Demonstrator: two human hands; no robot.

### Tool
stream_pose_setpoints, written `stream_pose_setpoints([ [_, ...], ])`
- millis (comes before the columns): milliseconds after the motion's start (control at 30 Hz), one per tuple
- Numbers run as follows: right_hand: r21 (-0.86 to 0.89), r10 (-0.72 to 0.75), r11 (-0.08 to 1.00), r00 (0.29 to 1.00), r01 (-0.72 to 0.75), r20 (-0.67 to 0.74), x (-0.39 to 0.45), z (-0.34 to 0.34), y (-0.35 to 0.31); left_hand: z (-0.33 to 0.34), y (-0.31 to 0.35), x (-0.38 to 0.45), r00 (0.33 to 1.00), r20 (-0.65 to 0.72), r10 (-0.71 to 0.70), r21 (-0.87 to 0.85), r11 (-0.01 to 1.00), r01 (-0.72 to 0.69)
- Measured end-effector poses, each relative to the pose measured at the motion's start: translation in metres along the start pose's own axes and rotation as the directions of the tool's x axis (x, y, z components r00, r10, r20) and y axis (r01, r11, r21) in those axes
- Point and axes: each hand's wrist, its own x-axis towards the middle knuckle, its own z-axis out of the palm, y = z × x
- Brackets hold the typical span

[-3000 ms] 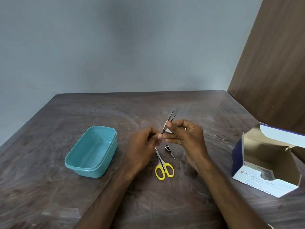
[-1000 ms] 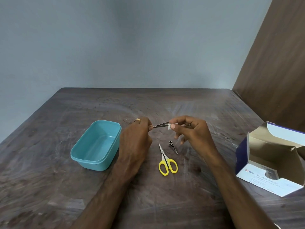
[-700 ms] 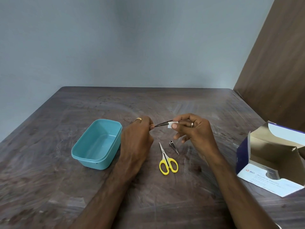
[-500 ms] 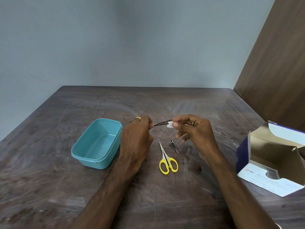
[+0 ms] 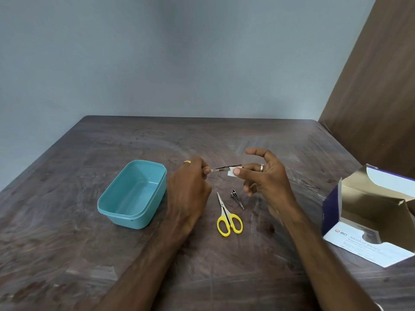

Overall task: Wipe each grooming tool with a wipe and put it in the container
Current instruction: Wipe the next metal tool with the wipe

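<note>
While my left hand [image 5: 189,189] pinches the tweezers [image 5: 224,168] level above the counter [image 5: 224,265], my right hand [image 5: 263,178] pinches the wipe [image 5: 231,171] against them, tub [image 5: 134,196] to the left.

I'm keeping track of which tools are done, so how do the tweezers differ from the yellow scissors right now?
The tweezers are held in the air, pinched by the left hand, with the right hand holding a white wipe on them; the yellow scissors lie untouched on the table. The tweezers are bare metal; the scissors have yellow handles. Neither is in the teal container.
</note>
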Motion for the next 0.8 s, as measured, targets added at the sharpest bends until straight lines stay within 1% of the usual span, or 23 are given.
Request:
stream_pose_setpoints([
  [167, 0.044, 0.045, 0.998, 0.999, -0.044, -0.02, -0.001, 0.004, 0.002, 0.006, -0.002, 0.0, 0.999, -0.034, -0.018, -0.038, 0.999, 0.017],
  [367, 0.057, 0.027, 0.998, 0.999, -0.026, -0.023, -0.003, 0.008, 0.0, 0.01, -0.002, -0.002, 0.991, -0.13, -0.027, -0.121, 0.993, 0.011],
  [567, 0.059, 0.028, 0.998, 0.999, -0.026, -0.033, -0.003, 0.009, 0.001, 0.016, -0.004, -0.002, 0.991, -0.133, -0.013, -0.168, 0.986, -0.009],
  [667, 0.065, 0.035, 0.997, 0.999, -0.033, -0.036, -0.004, 0.011, 0.001, 0.017, -0.004, -0.002, 0.987, -0.158, -0.011, -0.187, 0.982, -0.019],
  [800, 0.064, 0.042, 0.997, 0.998, -0.039, -0.051, -0.005, 0.013, 0.001, 0.019, -0.005, -0.002, 0.987, -0.158, -0.03, -0.203, 0.979, -0.002],
])
